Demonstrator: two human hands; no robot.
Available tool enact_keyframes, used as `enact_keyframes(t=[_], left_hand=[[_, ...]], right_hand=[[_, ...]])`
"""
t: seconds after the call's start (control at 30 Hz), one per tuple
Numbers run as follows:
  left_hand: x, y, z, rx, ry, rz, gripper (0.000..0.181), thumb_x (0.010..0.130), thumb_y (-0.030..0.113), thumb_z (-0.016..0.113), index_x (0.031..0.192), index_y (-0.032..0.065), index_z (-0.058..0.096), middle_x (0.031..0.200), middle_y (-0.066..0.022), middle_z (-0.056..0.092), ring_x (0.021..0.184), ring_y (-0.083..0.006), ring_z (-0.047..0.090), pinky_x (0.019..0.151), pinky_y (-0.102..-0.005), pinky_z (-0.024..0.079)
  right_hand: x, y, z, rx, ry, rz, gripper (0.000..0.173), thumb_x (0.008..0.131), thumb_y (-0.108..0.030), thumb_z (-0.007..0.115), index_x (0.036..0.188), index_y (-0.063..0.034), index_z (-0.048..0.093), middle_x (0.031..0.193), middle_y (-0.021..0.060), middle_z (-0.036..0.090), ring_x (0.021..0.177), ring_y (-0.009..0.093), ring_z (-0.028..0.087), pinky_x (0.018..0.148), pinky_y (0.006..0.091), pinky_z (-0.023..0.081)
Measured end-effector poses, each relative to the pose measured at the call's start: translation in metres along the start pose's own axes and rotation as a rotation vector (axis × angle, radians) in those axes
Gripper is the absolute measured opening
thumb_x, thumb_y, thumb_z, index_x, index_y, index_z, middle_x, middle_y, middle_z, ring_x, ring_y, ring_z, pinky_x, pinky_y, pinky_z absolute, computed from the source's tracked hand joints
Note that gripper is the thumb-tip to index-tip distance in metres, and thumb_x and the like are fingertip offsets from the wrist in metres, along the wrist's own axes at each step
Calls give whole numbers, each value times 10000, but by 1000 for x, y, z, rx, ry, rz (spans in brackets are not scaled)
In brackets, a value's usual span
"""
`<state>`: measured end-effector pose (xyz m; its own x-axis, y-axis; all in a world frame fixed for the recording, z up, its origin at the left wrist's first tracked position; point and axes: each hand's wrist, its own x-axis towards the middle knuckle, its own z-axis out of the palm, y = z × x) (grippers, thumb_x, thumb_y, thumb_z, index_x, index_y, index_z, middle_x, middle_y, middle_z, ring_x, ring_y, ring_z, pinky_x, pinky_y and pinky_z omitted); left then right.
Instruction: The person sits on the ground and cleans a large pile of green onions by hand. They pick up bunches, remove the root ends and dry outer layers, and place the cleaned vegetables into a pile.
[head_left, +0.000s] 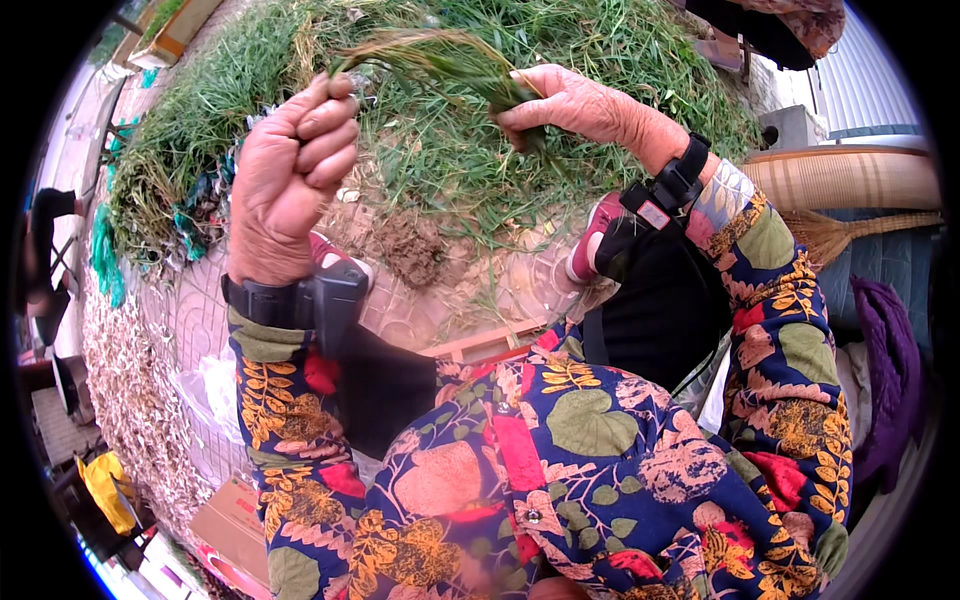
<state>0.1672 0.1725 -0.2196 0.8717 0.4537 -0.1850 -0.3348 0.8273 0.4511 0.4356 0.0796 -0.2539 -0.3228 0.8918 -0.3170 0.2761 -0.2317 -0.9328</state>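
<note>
Between my raised hands stretches a bent bunch of long grass stalks (442, 56), green with some straw-coloured blades. My left hand (307, 146) pinches its thin end between thumb and curled fingers. My right hand (551, 101) grips the thicker end, and blades hang down below the fist. Beyond and under both hands spreads a large heap of cut green grass (637, 60). A clump of brown soil (409, 247) lies on the paving between my feet, with loose blades scattered around it.
Green plastic strips (105, 255) and a strewn layer of pale dried pieces (142, 397) lie at left. A clear plastic bag (214, 386) and a cardboard box (236, 514) are by my left arm. At right are a rolled mat (855, 178), a straw broom (832, 232) and purple cloth (889, 375).
</note>
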Motion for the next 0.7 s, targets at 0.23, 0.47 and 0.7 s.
enact_keyframes(t=[0.23,0.47,0.7], left_hand=[[-30,43,-26,-167,-113,199,180,938,81,285,934,-43,415,616,14,285,434,-70,211,385,-219,189],[-44,42,-29,-166,73,261,171,934,89,310,901,-24,434,586,30,270,422,-61,196,373,-214,169],[-39,44,-33,-169,17,254,215,950,169,332,870,-2,434,557,36,256,415,-65,184,369,-221,172]], right_hand=[[-23,21,-25,190,24,81,184,876,-228,520,821,-57,561,629,-45,483,485,27,384,444,173,314],[-38,33,-34,319,95,123,104,872,-169,523,821,-78,530,614,-42,450,459,17,309,395,173,226],[-43,39,-41,13,157,148,167,862,-220,534,879,-59,573,654,-45,505,531,27,409,461,177,333]])
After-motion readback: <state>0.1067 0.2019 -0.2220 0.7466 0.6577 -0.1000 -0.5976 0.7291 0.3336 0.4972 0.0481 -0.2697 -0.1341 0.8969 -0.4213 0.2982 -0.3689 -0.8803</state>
